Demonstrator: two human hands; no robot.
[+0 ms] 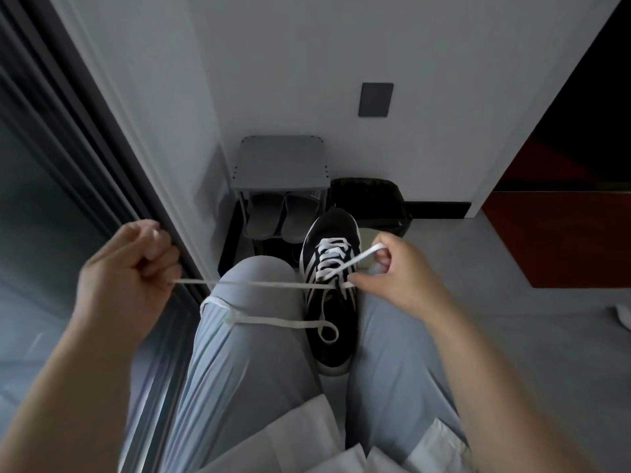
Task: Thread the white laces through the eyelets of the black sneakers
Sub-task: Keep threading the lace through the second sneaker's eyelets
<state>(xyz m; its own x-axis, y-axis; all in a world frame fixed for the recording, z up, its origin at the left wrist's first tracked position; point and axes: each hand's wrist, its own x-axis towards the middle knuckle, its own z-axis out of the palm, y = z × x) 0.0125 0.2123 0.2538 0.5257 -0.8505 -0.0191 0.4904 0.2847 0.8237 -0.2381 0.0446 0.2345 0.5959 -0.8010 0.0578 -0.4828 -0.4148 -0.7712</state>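
Black sneaker [333,302]: between the knees, toe pointing away.
Left hand [129,264]: fisted round the white lace [259,285], which stretches taut to the sneaker, well apart.
Right hand [399,278]: pinching the lace's other strand, just beside the eyelets.

sneaker [333,227] black, white side stripes, white sole edge; lace [259,285] white, left hand [131,268] fingers to right hand [399,273] fingers; trousers [252,353] under the fingers pale blue-grey, fine pleat lines; slippers [264,215] beyond the fingers grey; wall plate [375,99] dark grey
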